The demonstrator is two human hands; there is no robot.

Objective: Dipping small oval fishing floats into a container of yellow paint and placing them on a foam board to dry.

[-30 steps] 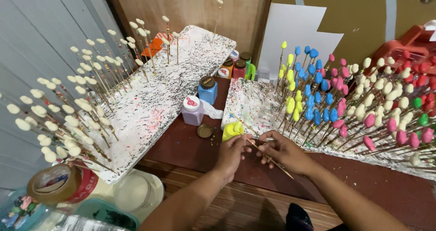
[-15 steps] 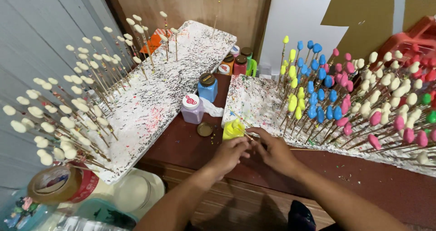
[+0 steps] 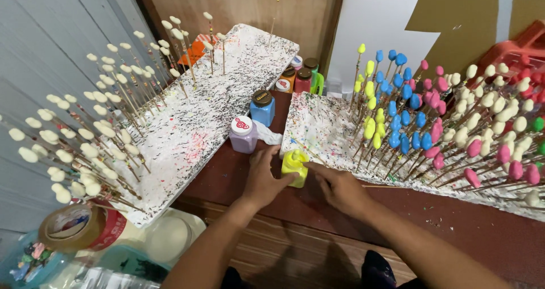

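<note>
Both hands (image 3: 301, 181) have moved forward; the left now grips the yellow paint bottle (image 3: 294, 165).

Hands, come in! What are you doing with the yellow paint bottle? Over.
Left hand steadies yellow bottle. Right hand dips a stick at its mouth. Purple bottle close by, clear.

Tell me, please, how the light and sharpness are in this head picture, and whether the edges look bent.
Head view: light is even and soft, with no strong glare; the hands, left and right, and the small yellow plastic paint bottle are sharp; faint shadows lie on the dark red table surface; the blurred brown tape roll and the stretched corners show wide-angle distortion.
</note>
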